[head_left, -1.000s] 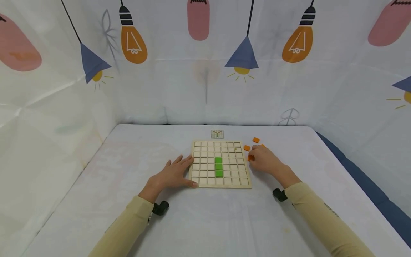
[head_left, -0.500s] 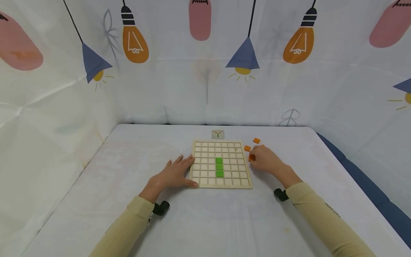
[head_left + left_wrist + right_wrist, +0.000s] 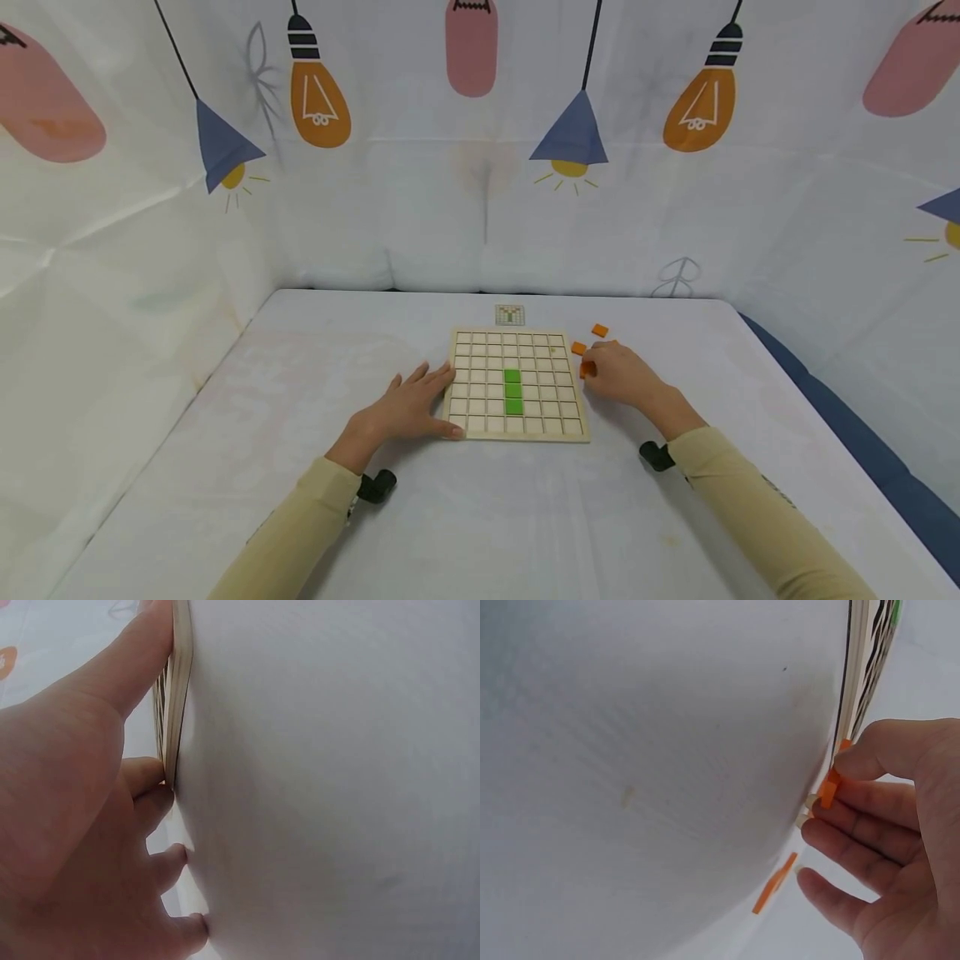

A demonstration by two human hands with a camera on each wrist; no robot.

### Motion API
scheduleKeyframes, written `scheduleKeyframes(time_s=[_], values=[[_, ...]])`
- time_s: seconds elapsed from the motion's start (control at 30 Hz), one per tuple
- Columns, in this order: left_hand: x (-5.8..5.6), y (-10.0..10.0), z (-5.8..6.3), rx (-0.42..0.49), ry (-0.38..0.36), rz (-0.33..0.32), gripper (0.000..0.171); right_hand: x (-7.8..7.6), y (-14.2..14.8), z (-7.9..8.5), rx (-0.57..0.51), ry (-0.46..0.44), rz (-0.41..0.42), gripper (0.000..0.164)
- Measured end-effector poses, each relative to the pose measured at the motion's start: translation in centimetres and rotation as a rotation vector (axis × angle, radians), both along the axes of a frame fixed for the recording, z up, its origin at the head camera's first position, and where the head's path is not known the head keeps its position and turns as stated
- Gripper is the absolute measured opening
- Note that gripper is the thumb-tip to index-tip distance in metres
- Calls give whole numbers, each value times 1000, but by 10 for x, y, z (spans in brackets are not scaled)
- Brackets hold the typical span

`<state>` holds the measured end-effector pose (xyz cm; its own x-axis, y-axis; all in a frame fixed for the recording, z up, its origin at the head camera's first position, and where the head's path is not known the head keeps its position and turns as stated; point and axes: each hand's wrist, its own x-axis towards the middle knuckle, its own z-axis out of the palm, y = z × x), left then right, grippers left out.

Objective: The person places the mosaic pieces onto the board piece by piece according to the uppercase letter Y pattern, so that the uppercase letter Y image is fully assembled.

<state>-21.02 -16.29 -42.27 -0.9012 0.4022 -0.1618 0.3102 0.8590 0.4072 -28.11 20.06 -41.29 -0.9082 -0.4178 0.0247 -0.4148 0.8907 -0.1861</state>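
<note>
A square wooden grid board (image 3: 480,392) lies on the table, with a column of green tiles (image 3: 513,390) in its middle cells. Along its left edge rests my left hand (image 3: 405,408), fingers spread, thumb on the near left corner. In the left wrist view the thumb lies on the board's rim (image 3: 180,682) and the fingertips touch its side and the table. Just right of the board my right hand (image 3: 622,375) pinches an orange tile (image 3: 829,791) between thumb and fingers, low over the table. More orange (image 3: 844,744) shows behind the thumb.
Loose orange tiles lie beyond the right hand, one farther back (image 3: 600,330) and one beside the board's edge (image 3: 578,347). A small pattern card (image 3: 510,315) sits behind the board. A printed white curtain (image 3: 420,200) hangs behind the white table (image 3: 360,333).
</note>
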Motion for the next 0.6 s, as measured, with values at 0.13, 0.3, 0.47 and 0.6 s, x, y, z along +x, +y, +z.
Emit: scheduleKeyframes(time_s=[0.13, 0.3, 0.47, 0.6], values=[[0, -1, 0, 5, 1, -3, 105, -1, -5, 1, 9, -2, 8, 19], [0, -2, -1, 5, 4, 0, 105, -2, -9, 1, 5, 49, 38, 24], [0, -2, -2, 5, 2, 1, 104, -2, -12, 0, 19, 98, 69, 20], [0, -1, -2, 5, -1, 5, 104, -1, -16, 0, 6, 126, 87, 12]])
